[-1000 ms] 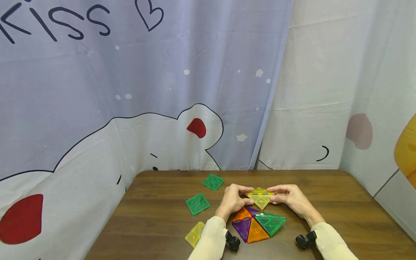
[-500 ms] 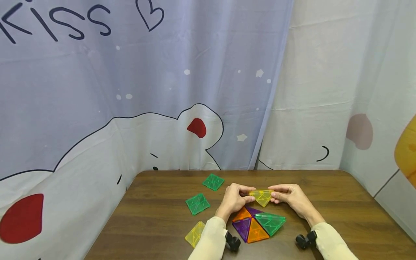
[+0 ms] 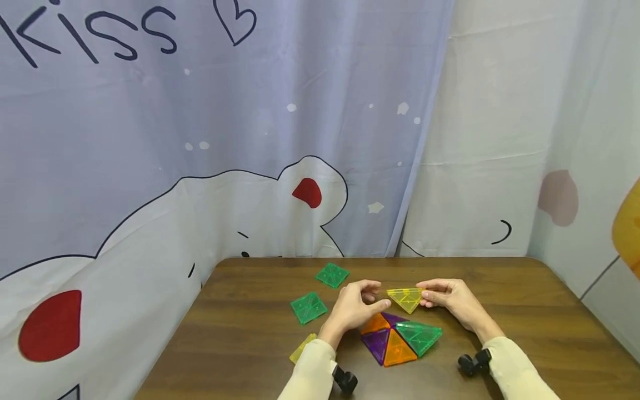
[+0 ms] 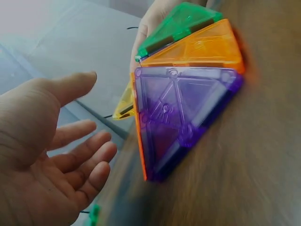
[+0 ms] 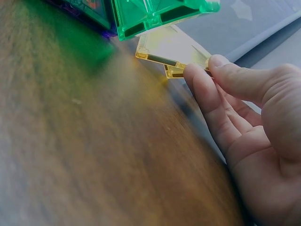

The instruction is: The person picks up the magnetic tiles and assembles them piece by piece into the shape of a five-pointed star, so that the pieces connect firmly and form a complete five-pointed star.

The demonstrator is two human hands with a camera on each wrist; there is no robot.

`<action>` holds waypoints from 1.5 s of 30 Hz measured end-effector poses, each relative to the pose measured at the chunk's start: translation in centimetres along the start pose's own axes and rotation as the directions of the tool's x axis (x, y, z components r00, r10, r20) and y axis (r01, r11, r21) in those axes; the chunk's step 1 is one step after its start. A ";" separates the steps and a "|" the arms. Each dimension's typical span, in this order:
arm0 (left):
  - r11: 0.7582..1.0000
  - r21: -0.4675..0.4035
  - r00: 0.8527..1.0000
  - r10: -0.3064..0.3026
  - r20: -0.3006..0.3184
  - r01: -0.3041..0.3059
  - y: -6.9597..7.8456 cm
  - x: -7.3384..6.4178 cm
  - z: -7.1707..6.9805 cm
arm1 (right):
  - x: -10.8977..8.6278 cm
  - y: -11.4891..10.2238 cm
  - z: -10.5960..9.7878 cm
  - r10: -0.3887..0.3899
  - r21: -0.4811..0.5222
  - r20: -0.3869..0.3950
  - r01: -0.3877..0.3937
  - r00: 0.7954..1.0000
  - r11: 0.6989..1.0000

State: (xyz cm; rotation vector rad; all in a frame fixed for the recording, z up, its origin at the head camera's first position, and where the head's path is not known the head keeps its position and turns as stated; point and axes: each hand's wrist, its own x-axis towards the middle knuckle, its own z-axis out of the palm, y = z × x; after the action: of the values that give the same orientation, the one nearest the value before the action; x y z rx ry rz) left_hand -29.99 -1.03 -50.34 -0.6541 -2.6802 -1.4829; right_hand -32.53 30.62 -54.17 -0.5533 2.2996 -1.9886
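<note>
A pair of translucent yellow triangular magnetic tiles, folded together along an edge, is pinched between thumb and fingers of my right hand. In the right wrist view the two yellow layers stand slightly apart at one end. My left hand is just left of them, fingers loosely spread, holding nothing. Below both hands lies a fan of triangular tiles: orange, purple, and green raised at one edge. Another orange tile and purple tile form its far side.
Two green diamond-shaped pieces lie to the left on the wooden table. A yellow piece is partly hidden by the left sleeve. Behind the table hangs a printed curtain.
The yellow pair has folded from an opened-out diamond to a single triangle. My left hand has let go of it and drawn slightly left; my right hand still holds it.
</note>
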 end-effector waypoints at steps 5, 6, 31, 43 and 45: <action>0.991 0.123 0.998 -0.049 -0.050 0.055 1.2 -2.6 -0.2 | -0.1 -0.4 -0.3 -0.005 -0.030 0.010 0.005 1.000 1.000; 0.984 0.162 0.996 -0.064 -0.059 0.073 1.4 -3.1 0.0 | -0.1 -0.4 -0.3 -0.007 -0.037 0.009 0.007 1.000 0.999; 0.943 0.330 0.997 0.022 0.080 -0.048 1.0 -4.6 -0.3 | -0.7 -0.2 0.2 -0.013 -0.003 -0.013 0.013 1.000 1.000; 0.951 0.309 0.998 0.006 0.068 -0.027 1.3 -4.3 0.1 | -2.1 -0.6 0.3 -0.003 0.052 -0.091 0.007 0.996 0.999; 0.953 0.303 0.998 -0.005 0.064 -0.015 1.4 -4.3 0.3 | -2.4 -0.5 0.3 0.002 0.092 -0.092 0.006 0.996 0.996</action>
State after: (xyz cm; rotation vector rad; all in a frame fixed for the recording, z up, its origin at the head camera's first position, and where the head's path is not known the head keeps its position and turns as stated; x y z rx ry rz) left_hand -25.53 -1.71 -50.26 -0.6963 -2.8631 -1.0281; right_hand -30.10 31.01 -54.21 -0.4677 2.2430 -2.1519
